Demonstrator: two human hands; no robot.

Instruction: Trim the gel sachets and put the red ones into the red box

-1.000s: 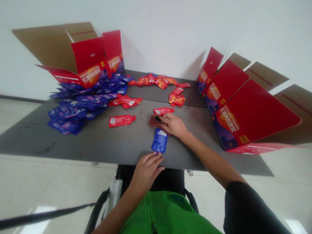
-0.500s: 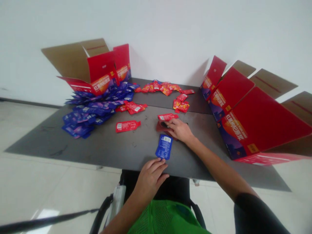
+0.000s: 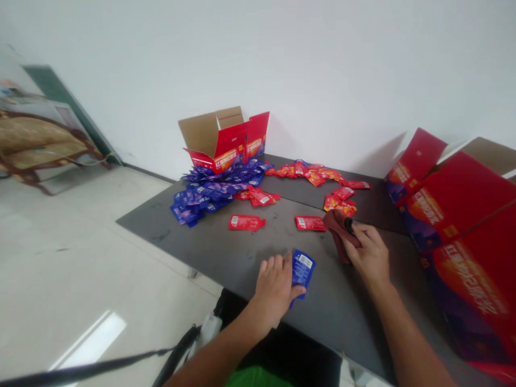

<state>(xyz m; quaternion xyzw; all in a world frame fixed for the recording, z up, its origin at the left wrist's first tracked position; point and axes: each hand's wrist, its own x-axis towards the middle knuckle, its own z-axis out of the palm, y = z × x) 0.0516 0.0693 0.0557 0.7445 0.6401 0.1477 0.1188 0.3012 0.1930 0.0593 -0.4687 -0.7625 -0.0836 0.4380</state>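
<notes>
A blue pouch [image 3: 303, 267] with a white barcode label lies on the grey table. My left hand [image 3: 275, 287] grips its left side, thumb across the lower part and forefinger along the upper edge. My right hand [image 3: 368, 252] is closed around a brown cloth [image 3: 339, 234], and a small black item [image 3: 349, 224], its kind unclear, shows between the fingers. The cloth is raised beside a red pouch [image 3: 309, 223] and overlaps its right end in view. Another red pouch [image 3: 247, 222] lies flat further left.
A heap of blue pouches [image 3: 201, 196] spreads before an open red carton [image 3: 231, 144] at back left. Several red pouches [image 3: 298, 170] form a row along the back. Large open red cartons [image 3: 455, 215] stand at right. A carved sofa [image 3: 40, 142] is far left.
My view has swung left. My left hand has moved from the blue pouch's lower edge onto its left side. My right hand has lifted the brown cloth away from the pouches, to the right.
</notes>
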